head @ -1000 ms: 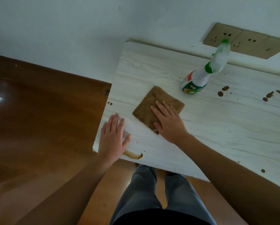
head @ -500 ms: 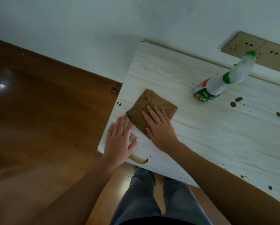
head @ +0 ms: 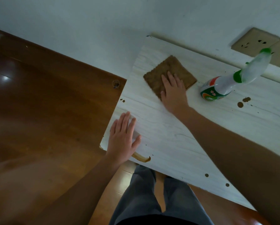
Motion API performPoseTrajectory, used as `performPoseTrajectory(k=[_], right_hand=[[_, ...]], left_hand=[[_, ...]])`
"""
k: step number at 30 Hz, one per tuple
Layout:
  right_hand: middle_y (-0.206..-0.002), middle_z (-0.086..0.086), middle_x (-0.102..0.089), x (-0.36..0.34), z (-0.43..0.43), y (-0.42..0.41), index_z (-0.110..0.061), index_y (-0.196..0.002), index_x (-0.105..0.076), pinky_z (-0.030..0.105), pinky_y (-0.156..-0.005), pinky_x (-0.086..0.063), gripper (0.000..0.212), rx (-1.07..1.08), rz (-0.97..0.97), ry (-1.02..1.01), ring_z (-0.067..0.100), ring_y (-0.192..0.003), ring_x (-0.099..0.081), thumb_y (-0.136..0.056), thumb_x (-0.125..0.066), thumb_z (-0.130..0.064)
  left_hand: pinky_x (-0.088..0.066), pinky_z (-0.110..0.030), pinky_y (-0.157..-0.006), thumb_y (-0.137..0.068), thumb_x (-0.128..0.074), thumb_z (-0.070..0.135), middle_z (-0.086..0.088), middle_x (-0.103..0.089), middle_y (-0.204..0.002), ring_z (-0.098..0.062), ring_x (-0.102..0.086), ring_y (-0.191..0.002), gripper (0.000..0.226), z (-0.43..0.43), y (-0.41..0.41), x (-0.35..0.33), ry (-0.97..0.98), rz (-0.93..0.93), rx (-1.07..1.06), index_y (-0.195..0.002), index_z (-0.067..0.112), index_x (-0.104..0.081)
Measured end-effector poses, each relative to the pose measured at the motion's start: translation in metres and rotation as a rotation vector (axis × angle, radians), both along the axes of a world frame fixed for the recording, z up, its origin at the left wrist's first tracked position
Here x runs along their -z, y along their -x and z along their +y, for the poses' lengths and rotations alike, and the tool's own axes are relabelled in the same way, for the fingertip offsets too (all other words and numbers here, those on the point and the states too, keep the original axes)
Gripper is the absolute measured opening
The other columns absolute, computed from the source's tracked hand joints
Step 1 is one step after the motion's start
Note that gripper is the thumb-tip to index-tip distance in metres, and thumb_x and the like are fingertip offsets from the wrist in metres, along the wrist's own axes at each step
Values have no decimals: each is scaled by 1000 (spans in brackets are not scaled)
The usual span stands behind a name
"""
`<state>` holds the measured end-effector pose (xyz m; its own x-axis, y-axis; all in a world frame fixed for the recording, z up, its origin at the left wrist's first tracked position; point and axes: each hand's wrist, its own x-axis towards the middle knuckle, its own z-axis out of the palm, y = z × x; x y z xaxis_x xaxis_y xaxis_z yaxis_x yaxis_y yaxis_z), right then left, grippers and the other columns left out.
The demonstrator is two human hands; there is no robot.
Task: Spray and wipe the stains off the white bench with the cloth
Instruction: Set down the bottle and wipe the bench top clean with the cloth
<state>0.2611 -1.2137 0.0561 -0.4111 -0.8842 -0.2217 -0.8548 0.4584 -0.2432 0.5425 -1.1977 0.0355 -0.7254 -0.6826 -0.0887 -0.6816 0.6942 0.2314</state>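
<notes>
The white bench (head: 176,135) fills the right half of the view. A brown cloth (head: 171,69) lies flat near the bench's far left corner. My right hand (head: 174,90) presses flat on the cloth's near part, fingers spread. My left hand (head: 122,137) rests flat on the bench's near left corner, holding nothing. A spray bottle (head: 225,83) with a green collar stands right of the cloth, untouched. Brown stains (head: 243,102) dot the bench beside the bottle. Two small spots (head: 122,100) sit at the left edge, and others (head: 206,175) lie near the front edge.
A brown smear (head: 141,158) runs along the bench's front edge beside my left wrist. Dark wooden floor (head: 47,103) lies to the left. A white wall (head: 103,30) stands behind, with tan wall sockets (head: 256,43) above the bottle. My legs (head: 152,200) are below the bench edge.
My right hand has slid the cloth away from me toward the bench's far left corner, off the spot beside my left hand. My left hand stays flat on the near corner.
</notes>
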Motion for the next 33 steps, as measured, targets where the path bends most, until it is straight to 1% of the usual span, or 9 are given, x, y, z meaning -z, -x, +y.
performPoseTrajectory(k=[6,10,12,17,20,23,27,29,33], right_hand=[[-167,6,-18,-3,66,-57,-19,-158,-24,46,-126,-4,62,-17,-54,25,26,-155,-9,-100,-46,-26],[-167,2,-16,-4,130,-91,-22,-158,-24,48,-126,-10,63,18,-91,4,22,-155,-6,-99,-45,-28],[-167,1,-16,-4,159,-103,-22,-158,-25,48,-126,-13,61,54,-92,-6,21,-155,-7,-99,-37,-29],[-166,0,-19,-5,194,-104,-22,-157,-27,47,-125,-18,61,76,-106,-20,20,-155,-9,-97,-31,-32],[-166,-1,-18,-2,190,-86,-24,-157,-27,43,-126,-9,57,13,-130,10,19,-155,-8,-102,-35,-34],[-166,0,-19,4,167,-58,-23,-158,-26,40,-126,-1,60,-72,-109,33,21,-155,-8,-101,-44,-35],[-165,4,-25,10,105,-17,-19,-157,-28,41,-126,-6,64,-124,-88,102,24,-153,-16,-99,-50,-33],[-165,6,-23,14,72,-5,-18,-157,-27,43,-126,-8,64,-112,-86,114,26,-154,-16,-99,-48,-32],[-167,6,-18,16,30,-10,-19,-157,-30,43,-125,-3,60,-65,-85,130,27,-154,-12,-100,-43,-31]], left_hand=[[-28,-49,-125,-99,-48,59,-13,-27,-169,-31,-22,-157,72,0,0,0,-7,-16,-6,-155,15,-41],[-28,-50,-125,-99,-48,58,-15,-29,-168,-33,-24,-157,73,1,0,-1,-1,-4,13,-155,13,-41],[-30,-52,-123,-100,-46,58,-17,-30,-167,-34,-24,-156,72,1,1,-2,4,-17,17,-154,11,-42],[-31,-53,-123,-100,-39,59,-17,-29,-167,-34,-24,-156,73,2,3,-8,8,-89,7,-155,11,-37],[-34,-55,-120,-100,-45,54,-19,-31,-165,-37,-27,-155,71,3,4,-8,31,-68,23,-153,8,-41],[-31,-55,-122,-100,-42,54,-18,-25,-168,-36,-21,-157,72,3,4,-8,25,-117,33,-156,9,-37],[-28,-52,-124,-101,-40,54,-15,-24,-169,-33,-19,-158,71,4,7,-12,-1,-131,6,-157,11,-34],[-27,-53,-125,-102,-42,52,-15,-24,-169,-33,-18,-158,70,7,8,-12,-5,-131,-8,-157,10,-34],[-25,-52,-126,-102,-43,51,-16,-25,-169,-33,-17,-159,70,11,13,-12,-1,-132,-48,-156,8,-36]])
